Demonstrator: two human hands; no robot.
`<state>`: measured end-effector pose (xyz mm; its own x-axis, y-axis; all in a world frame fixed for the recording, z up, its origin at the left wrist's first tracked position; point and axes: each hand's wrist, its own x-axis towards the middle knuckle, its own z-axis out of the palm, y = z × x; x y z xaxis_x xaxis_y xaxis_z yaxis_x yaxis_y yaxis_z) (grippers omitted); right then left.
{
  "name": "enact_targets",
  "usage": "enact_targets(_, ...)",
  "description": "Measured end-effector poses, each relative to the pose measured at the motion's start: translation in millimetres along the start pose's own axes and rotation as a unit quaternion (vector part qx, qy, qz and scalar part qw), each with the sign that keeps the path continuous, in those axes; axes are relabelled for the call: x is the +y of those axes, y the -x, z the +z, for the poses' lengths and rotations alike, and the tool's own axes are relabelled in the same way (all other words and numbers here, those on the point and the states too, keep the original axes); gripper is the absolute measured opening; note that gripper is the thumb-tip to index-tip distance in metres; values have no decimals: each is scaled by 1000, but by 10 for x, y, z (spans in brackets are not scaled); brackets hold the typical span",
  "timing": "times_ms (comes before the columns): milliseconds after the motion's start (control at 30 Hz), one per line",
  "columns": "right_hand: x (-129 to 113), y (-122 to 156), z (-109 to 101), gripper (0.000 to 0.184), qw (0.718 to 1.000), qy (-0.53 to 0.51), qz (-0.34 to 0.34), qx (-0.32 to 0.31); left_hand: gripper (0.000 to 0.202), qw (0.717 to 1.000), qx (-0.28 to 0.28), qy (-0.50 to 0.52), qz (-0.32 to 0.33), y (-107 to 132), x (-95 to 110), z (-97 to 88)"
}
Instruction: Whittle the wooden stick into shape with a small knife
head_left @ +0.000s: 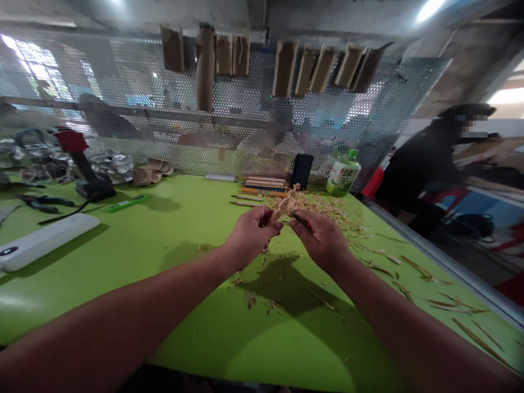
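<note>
The left hand (250,234) clamps a small wooden figure (284,204) above the counter (164,234), steadying it. The right hand (321,237) grips a thin tool (301,220) pointed toward it.

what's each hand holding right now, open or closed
Left hand: closed on a small carved wooden piece.
Right hand: closed on a thin dark tool, its tip at the wooden piece.

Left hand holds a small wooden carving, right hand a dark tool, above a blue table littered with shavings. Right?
Not quite: the table is green, not blue, as the head view shows. The left hand does hold the wooden carving, the right hand a dark tool, above shavings.
</note>
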<state>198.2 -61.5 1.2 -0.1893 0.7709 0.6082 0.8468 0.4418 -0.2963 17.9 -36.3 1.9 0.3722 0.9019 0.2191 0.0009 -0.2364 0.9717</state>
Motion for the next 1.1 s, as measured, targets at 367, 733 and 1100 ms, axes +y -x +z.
enact_targets(367, -82, 32, -23, 27, 999, -5, 36, 4, 22, 997, -39, 54, -35, 22, 46, 41)
enact_targets(733, -64, 32, -46, 36, 996, 83, 26, 2, 20, 993, -54, 70, -79, 87, 153, 65)
enact_targets(1100, -79, 21, -33, 40, 993, 112, 39, -11, 20, 995, -53, 31, -74, 108, 189, 66)
